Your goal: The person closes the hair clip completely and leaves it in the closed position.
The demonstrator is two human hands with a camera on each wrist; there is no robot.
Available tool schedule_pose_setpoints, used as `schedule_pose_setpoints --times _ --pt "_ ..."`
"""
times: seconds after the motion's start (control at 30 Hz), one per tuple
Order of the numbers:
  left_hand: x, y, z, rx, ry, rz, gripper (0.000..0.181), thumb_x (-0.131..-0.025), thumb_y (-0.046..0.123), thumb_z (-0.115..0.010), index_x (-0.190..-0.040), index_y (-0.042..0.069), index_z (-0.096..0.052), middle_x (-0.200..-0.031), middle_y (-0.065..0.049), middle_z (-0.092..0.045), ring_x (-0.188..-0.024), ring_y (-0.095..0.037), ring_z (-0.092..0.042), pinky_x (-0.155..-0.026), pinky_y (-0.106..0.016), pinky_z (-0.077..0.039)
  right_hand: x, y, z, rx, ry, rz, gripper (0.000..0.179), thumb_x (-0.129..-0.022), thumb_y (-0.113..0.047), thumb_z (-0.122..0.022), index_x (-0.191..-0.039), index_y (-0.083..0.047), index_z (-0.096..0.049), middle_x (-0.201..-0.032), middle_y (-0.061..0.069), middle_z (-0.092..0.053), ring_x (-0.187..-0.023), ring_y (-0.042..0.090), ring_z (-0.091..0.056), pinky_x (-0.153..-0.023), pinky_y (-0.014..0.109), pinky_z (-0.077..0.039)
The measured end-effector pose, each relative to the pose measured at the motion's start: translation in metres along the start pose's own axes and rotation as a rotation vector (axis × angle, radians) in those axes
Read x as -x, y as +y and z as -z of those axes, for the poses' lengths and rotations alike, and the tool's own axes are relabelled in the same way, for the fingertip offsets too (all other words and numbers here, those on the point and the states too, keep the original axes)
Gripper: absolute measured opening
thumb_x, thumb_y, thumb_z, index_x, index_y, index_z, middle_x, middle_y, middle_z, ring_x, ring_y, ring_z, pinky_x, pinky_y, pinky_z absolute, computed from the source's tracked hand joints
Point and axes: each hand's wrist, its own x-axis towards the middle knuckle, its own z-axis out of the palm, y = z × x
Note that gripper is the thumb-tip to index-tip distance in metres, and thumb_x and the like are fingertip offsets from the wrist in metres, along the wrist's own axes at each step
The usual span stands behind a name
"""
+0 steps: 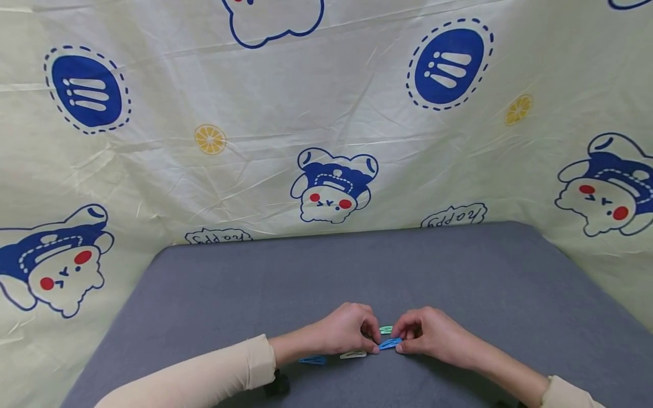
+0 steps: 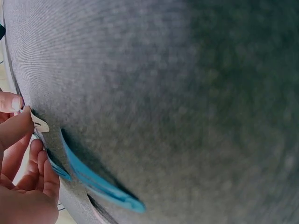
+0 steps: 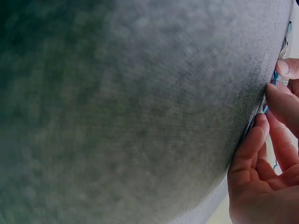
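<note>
Between the two hands, low over the grey table, is a blue snap hair clip point(image 1: 390, 343). My left hand point(image 1: 349, 330) pinches its left end with thumb and fingertips. At the other end, the thumb and index finger of my right hand point(image 1: 433, 335) pinch it. Just behind it lies a green hair clip point(image 1: 386, 330). A cream hair clip point(image 1: 353, 355) lies below the left hand, and a second blue hair clip point(image 1: 313, 360) is under the left wrist. The right wrist view shows the right hand's fingers point(image 3: 252, 144) at its edge, with the clip mostly hidden.
The grey cloth-covered table point(image 1: 245, 283) has rounded far corners. Behind it hangs a pale curtain point(image 1: 255, 96) printed with cartoon bears and orange slices. A pinkish strip point(image 2: 97, 212) lies near the blue clip in the left wrist view.
</note>
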Motion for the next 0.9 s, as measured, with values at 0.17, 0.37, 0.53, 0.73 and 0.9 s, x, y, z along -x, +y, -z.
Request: schedule_pose_setpoints --times 0.17,0.37,0.53,0.73,0.9 --pt "0.0 0.001 0.0 0.001 0.004 0.007 0.008 -0.08 0.011 -0.083 -0.082 0.011 -0.075 -0.082 0.013 -0.056 -0.075 0.005 -0.055 -0.068 -0.011 -0.045 -0.001 0.002 0.001 0.031 -0.008 0.014 0.014 -0.082 -0.022 -0.08 -0.093 -0.016 -0.072 -0.077 -0.008 -0.058 -0.067 0.005 -0.054 -0.058 0.023 -0.045" --pt "0.0 -0.001 0.0 0.014 0.001 0.017 0.008 -0.08 0.011 -0.083 -0.083 0.012 -0.076 -0.081 0.013 -0.056 -0.074 0.007 -0.055 -0.068 -0.012 -0.045 -0.003 0.006 0.004 0.02 -0.045 0.044 0.015 -0.083 -0.021 -0.08 -0.095 -0.015 -0.072 -0.082 -0.007 -0.06 -0.069 0.005 -0.055 -0.06 0.024 -0.046" --pt "0.001 -0.002 0.001 0.009 -0.007 0.025 0.008 -0.081 0.013 -0.082 -0.085 0.013 -0.076 -0.082 0.014 -0.056 -0.075 0.006 -0.055 -0.068 -0.012 -0.045 -0.004 0.008 0.006 -0.021 -0.078 0.06 0.015 -0.084 -0.019 -0.079 -0.097 -0.013 -0.073 -0.084 -0.006 -0.062 -0.072 0.006 -0.056 -0.061 0.024 -0.047" --pt "0.004 -0.003 0.003 0.047 -0.012 -0.012 0.008 -0.083 0.012 -0.08 -0.09 0.013 -0.076 -0.085 0.014 -0.059 -0.078 0.006 -0.056 -0.07 -0.013 -0.046 -0.002 0.01 0.009 -0.1 -0.135 0.054 0.018 -0.086 -0.017 -0.077 -0.102 -0.01 -0.072 -0.084 -0.002 -0.065 -0.072 0.008 -0.057 -0.062 0.024 -0.049" --pt "0.011 -0.004 0.007 0.128 0.048 -0.009 0.008 -0.083 0.012 -0.079 -0.09 0.014 -0.076 -0.087 0.013 -0.062 -0.08 0.003 -0.058 -0.073 -0.016 -0.048 -0.002 0.004 0.01 -0.127 -0.127 0.04 0.022 -0.086 -0.016 -0.076 -0.106 -0.007 -0.071 -0.09 0.004 -0.066 -0.075 0.01 -0.058 -0.064 0.025 -0.05"
